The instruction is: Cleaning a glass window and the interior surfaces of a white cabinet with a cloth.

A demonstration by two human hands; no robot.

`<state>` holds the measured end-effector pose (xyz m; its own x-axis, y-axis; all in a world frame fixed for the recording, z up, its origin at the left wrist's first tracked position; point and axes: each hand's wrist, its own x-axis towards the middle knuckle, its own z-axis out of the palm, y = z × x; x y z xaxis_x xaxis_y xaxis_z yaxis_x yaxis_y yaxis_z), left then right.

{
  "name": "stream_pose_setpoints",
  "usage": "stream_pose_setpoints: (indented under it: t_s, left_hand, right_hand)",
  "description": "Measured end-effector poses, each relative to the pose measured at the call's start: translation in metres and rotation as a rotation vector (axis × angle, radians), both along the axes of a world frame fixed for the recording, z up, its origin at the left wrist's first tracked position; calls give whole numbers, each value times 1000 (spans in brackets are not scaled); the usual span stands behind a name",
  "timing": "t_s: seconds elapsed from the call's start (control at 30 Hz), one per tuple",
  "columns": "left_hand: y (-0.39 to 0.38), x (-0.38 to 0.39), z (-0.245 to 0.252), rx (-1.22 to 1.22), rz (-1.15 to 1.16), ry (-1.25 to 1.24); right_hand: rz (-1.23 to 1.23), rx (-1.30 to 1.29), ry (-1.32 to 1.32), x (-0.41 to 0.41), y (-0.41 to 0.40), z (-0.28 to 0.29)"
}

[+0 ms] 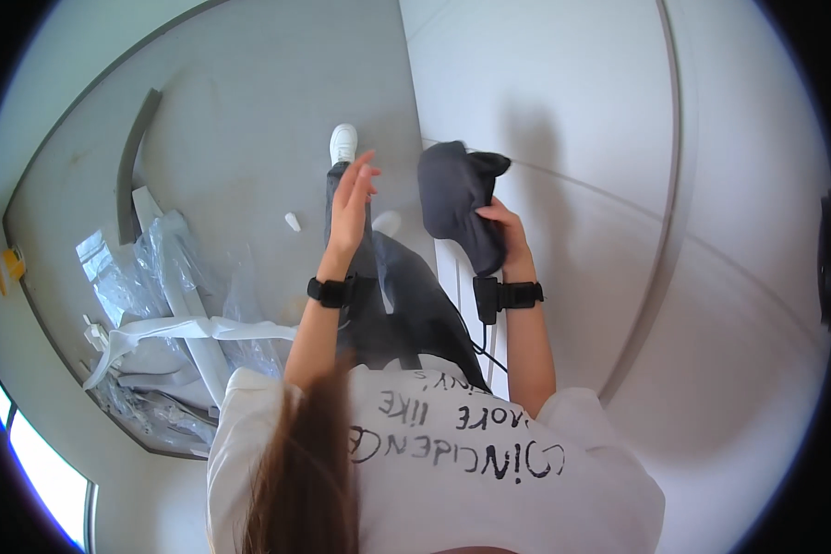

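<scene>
My right hand point(509, 225), at the right of centre, grips a dark grey cloth item point(457, 201); its exact kind cannot be told. The cloth hangs bunched close to a pale wall or panel, and part of my fingers is hidden behind it. Raised over my dark trouser leg, my left hand point(354, 197) holds nothing, its fingers extended and slightly apart. Each wrist wears a black strap point(332, 293), and the right one carries a small black box point(485, 299) with a cable.
Clear plastic wrapping point(166, 256), white strips point(201, 327) and a grey curved strip point(130, 166) lie on the grey floor at left. A small white piece point(292, 221) is near my feet. A yellow object point(10, 265) sits by the far-left wall. The pale surface point(595, 104) rises at right.
</scene>
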<state>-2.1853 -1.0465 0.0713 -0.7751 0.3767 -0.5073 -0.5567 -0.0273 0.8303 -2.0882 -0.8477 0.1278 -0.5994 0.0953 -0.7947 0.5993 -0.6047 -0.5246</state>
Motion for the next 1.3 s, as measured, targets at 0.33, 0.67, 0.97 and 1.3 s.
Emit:
stream_pose_setpoints:
  t_s: [0.33,0.67,0.97,1.3]
  left_hand:
    - [7,81,53,441,-346,-49]
    - [6,85,45,151,-380,118]
    - [8,126,27,144,-295,191]
    - [14,201,29,50,-265,440]
  right_hand:
    - [-404,-169,233,69,-42,31]
    - [-319,159,92,90,-71,52]
    - [-164,588,80,137,-76,10]
    - [135,695,-8,237,-60,-19]
